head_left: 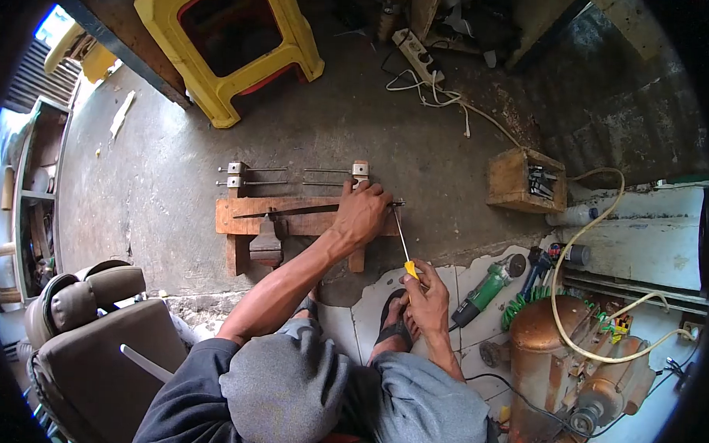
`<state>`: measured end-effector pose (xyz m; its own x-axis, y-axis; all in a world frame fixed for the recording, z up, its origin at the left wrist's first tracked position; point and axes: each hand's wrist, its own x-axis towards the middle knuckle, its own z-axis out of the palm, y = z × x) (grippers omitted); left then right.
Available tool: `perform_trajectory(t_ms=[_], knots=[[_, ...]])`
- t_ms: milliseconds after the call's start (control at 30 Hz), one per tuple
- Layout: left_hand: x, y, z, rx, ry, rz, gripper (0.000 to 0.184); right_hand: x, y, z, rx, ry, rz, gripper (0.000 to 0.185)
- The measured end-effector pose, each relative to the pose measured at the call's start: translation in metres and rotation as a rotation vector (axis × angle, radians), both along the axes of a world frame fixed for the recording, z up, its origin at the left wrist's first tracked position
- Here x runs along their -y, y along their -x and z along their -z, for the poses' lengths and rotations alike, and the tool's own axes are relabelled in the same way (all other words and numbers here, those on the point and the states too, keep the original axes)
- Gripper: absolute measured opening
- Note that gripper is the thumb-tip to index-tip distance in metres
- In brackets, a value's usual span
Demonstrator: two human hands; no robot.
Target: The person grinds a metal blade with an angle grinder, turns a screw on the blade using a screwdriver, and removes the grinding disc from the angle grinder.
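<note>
A long, narrow dark blade point(292, 210) lies along a wooden bench point(234, 209) low on the floor, pointed end to the left. My left hand point(360, 211) is closed over the blade's right end, fingers bent across it. My right hand point(427, 300) grips a yellow-handled screwdriver point(410, 267), its thin metal shaft reaching up to the blade's right end. Whether the tip touches the blade I cannot tell. Metal clamps with long rods point(236, 174) sit at the bench's far side. A small vise point(267, 246) is fixed at its near side.
A green angle grinder point(489, 289) lies on the tiles to the right, beside a rusty compressor tank point(546, 337). Behind it is a wooden box of tools point(520, 180). A yellow stool point(227, 69) and a power strip point(416, 56) are at the back; a padded chair point(116, 346) stands left.
</note>
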<state>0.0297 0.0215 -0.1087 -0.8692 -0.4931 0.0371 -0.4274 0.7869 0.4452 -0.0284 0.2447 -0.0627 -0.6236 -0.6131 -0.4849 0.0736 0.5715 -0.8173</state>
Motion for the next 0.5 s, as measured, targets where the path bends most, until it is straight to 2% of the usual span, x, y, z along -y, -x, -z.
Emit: perform_trajectory(t_ms=[300, 400, 467, 500], knots=[[-0.001, 0.005, 0.006, 0.031, 0.039, -0.018, 0.019, 0.002, 0.000, 0.003, 0.003, 0.014, 0.026, 0.041], [0.000, 0.007, 0.011, -0.008, 0.065, -0.012, 0.017, 0.000, 0.002, 0.014, -0.104, -0.014, -0.012, 0.038], [0.002, 0.008, 0.012, 0.046, 0.061, 0.025, 0.015, -0.003, 0.002, 0.028, -0.762, 0.078, -0.197, 0.032], [0.003, 0.009, 0.011, 0.046, 0.061, 0.029, 0.015, 0.000, 0.000, 0.023, -0.763, 0.076, -0.194, 0.032]])
